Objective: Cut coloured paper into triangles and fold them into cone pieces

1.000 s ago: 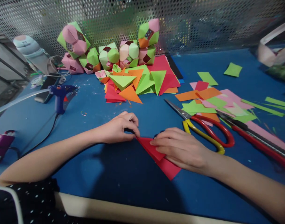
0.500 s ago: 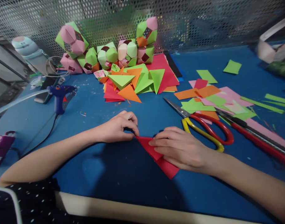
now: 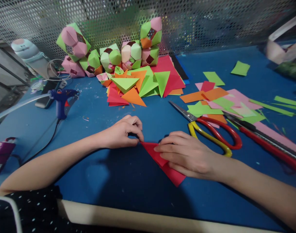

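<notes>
A folded piece of red paper point(image 3: 173, 174) lies aslant on the blue table in front of me. Between thumb and index finger, my left hand point(image 3: 126, 132) pinches its upper left corner. My right hand point(image 3: 186, 155) holds the paper's right side, its bent fingers pressed together on the folded flap. Part of the paper is hidden under that hand, and I cannot see the thumb there. Just beyond the right hand lie scissors point(image 3: 212, 132) with one red and one yellow handle loop, blades pointing to the upper left.
Folded paper shapes point(image 3: 111, 57) stand stacked along a perforated metal panel point(image 3: 198, 26). Before them lies a coloured paper pile point(image 3: 171, 76). Paper scraps point(image 3: 216, 94) and a red-handled cutter point(image 3: 271, 144) are at right. A blue glue gun point(image 3: 61, 103), phone point(image 3: 45, 100) and bottle point(image 3: 29, 53) are at left.
Almost nothing differs. Both hands keep the same hold on the red paper, and the whole view has shifted very slightly.
</notes>
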The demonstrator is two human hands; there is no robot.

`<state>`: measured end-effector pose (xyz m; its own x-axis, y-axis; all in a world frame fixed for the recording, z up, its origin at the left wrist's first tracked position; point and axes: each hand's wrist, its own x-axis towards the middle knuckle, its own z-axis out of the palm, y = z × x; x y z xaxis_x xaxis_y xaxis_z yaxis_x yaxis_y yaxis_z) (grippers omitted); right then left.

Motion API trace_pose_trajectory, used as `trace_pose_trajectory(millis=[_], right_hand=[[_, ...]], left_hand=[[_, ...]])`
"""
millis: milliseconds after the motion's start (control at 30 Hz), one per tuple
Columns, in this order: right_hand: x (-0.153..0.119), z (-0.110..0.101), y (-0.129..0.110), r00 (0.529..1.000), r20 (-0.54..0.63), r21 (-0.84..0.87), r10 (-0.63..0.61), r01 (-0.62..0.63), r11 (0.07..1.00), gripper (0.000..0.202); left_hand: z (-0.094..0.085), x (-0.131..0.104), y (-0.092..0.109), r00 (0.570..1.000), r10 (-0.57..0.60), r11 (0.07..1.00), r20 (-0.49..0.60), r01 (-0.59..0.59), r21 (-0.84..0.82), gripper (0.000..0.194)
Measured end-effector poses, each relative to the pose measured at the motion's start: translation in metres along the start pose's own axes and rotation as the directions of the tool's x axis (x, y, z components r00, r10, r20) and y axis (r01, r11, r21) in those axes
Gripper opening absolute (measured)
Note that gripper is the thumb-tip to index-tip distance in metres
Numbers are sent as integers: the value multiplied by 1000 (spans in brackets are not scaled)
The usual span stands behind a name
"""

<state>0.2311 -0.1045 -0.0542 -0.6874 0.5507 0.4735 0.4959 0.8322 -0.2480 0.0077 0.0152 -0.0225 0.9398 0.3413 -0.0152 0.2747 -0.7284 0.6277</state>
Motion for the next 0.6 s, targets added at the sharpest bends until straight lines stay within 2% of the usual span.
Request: trace_pose_trajectory(millis=[133,333,600], right_hand=[[0,1,0,1000,-7,-19,-11,11,1000,17],[1,2,1,1000,12,-43,-11,11,999,21],[2,1,1,1000,-17,-36,-25,24,999,21]], left_hand=[[0,0,4,1000,-12,1000,2,12,13,11],[0,1,9,999,-40,999,-5,40,10,16],[7,-1,4,999,-12,1000,-52,13,19,16]])
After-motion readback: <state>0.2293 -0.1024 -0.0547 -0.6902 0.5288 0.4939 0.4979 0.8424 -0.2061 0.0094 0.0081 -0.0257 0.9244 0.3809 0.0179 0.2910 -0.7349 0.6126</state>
